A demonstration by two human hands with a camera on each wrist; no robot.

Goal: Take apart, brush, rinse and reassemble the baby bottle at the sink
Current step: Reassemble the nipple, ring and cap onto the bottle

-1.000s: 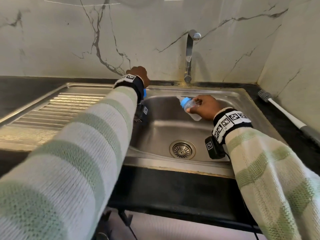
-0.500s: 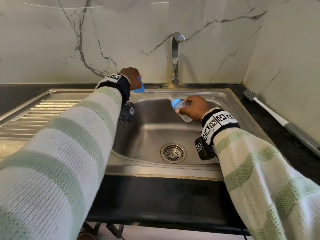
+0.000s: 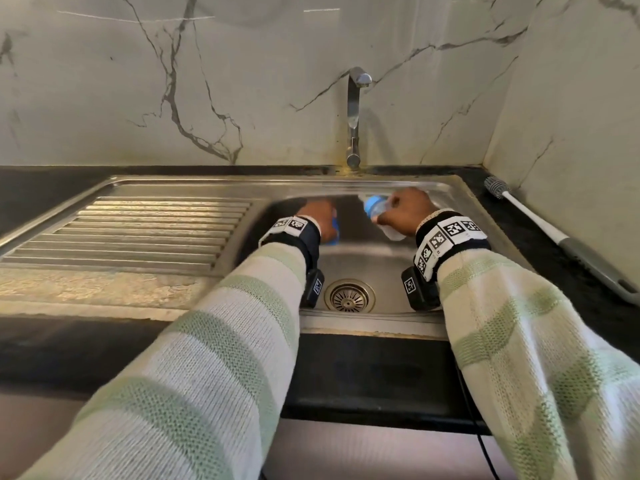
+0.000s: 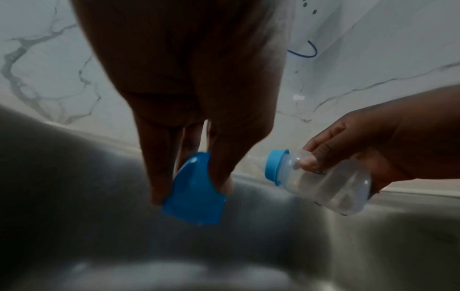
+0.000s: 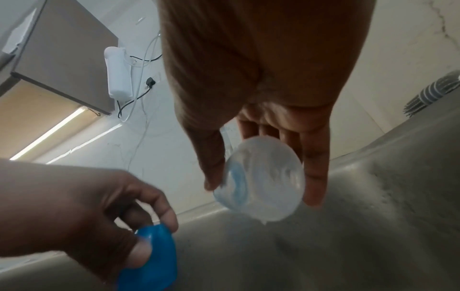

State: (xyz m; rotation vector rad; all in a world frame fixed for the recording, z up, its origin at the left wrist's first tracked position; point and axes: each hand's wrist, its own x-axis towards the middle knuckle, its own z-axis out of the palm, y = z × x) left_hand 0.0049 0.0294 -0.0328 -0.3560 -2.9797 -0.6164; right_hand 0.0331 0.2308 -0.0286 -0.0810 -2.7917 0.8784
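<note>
The left hand (image 4: 189, 82) pinches a translucent blue plastic bottle cap (image 4: 196, 189) between thumb and fingertips, holding it over the left part of the stainless steel sink basin (image 3: 363, 261). Just beside it, apart from the cap, the right hand (image 3: 405, 213) grips a clear plastic baby bottle (image 4: 323, 183) round its body, fingers curled about it; the bottle lies tilted, its light blue screw collar (image 4: 275, 166) pointing toward the left hand and its base toward the right wrist. Below the hands sits the round metal drain strainer (image 3: 349, 296). A chrome tap (image 3: 355, 116) rises behind the basin against the marbled wall. On the dark counter (image 3: 554, 258) to the right lies a long white-and-grey bottle brush (image 3: 540, 223).
</note>
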